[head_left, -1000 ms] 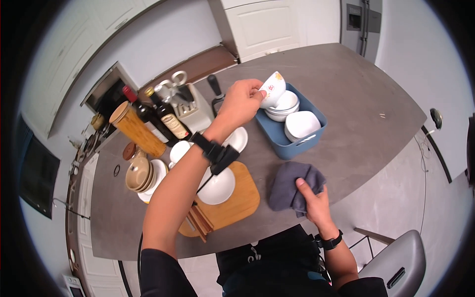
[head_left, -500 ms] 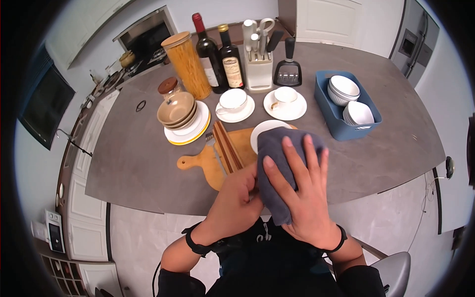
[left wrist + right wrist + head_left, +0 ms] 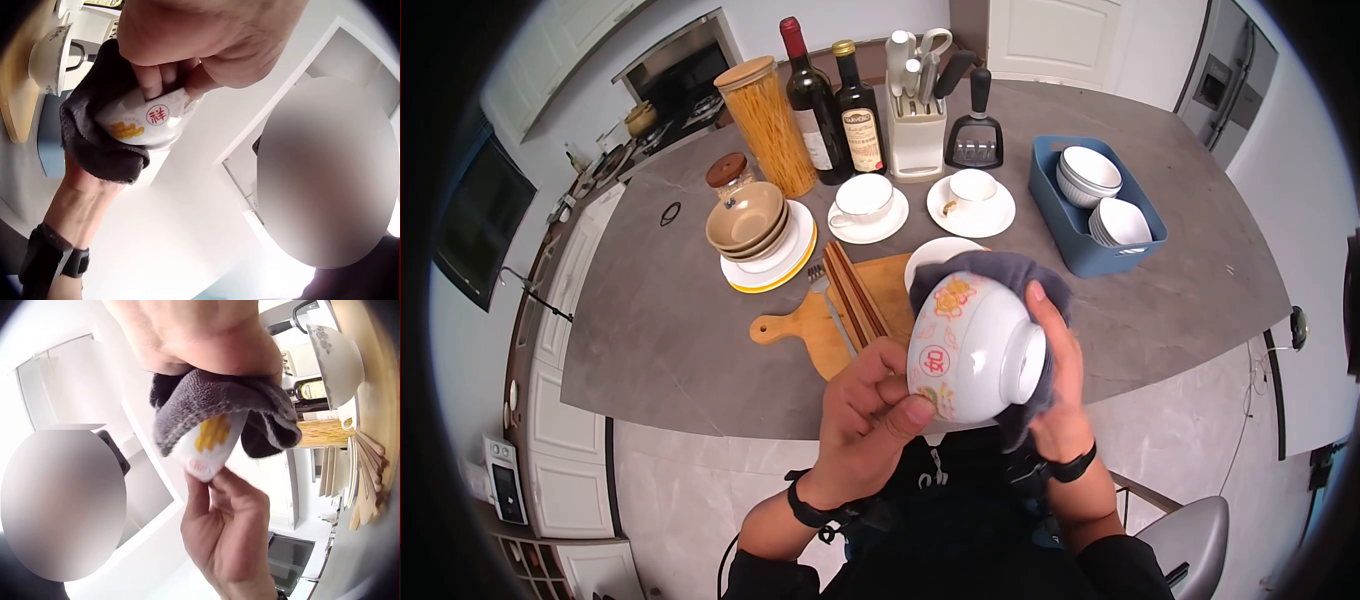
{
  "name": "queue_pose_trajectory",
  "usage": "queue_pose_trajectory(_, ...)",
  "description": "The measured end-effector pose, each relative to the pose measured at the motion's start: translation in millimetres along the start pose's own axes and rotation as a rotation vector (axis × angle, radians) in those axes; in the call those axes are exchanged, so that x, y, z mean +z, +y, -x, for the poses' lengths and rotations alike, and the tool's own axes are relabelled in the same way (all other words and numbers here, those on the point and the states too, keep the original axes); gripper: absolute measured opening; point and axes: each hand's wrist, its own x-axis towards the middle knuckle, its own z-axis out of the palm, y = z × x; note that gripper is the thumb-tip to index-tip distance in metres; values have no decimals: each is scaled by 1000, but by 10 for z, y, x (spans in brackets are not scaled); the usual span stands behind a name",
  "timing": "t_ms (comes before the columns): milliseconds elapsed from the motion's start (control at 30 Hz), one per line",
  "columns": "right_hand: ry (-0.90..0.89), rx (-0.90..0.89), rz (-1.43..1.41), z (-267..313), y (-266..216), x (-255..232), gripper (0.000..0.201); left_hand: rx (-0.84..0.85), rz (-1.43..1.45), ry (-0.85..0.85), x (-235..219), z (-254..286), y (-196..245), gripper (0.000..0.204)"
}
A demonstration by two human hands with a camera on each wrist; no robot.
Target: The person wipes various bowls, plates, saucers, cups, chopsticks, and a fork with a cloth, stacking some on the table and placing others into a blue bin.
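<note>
A white bowl [image 3: 970,345] with orange flowers and a red character is held on its side in front of the body, its foot toward the right. At the rim, my left hand [image 3: 865,425] pinches it between thumb and fingers. My right hand [image 3: 1062,400] grips a dark grey cloth [image 3: 1040,275], wrapped against the far side of the bowl. In the right wrist view the cloth [image 3: 219,400] folds over the bowl's edge, with the left fingers pinching the side opposite. The bowl's inside is hidden in the head view.
Below the hands lies a wooden board [image 3: 800,328] with chopsticks [image 3: 855,290], a fork [image 3: 828,295] and a white bowl [image 3: 935,252]. A blue bin [image 3: 1100,262] with stacked bowls stands to the right. Cups on saucers, bottles [image 3: 860,125] and a knife block [image 3: 917,145] stand behind.
The left hand has brought the bowl from above the blue bin to the front of the body. The cloth has come up to it, and the bowl has turned its outside to view.
</note>
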Motion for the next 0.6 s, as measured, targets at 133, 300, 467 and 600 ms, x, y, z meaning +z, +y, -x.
queue_pose_trajectory(133,116,-96,-39,79,215,-10,61,196,-109,117,64,-62,-184,18)
queue_pose_trajectory(300,185,-65,28,229,459,16,52,384,-802,195,145,-135,-267,9)
queue_pose_trajectory(467,5,-127,-129,522,438,15,49,601,-1306,-28,140,-375,-191,30)
queue_pose_trajectory(600,-115,-209,491,375,255,-166,42,620,-1669,-101,134,-321,-207,28)
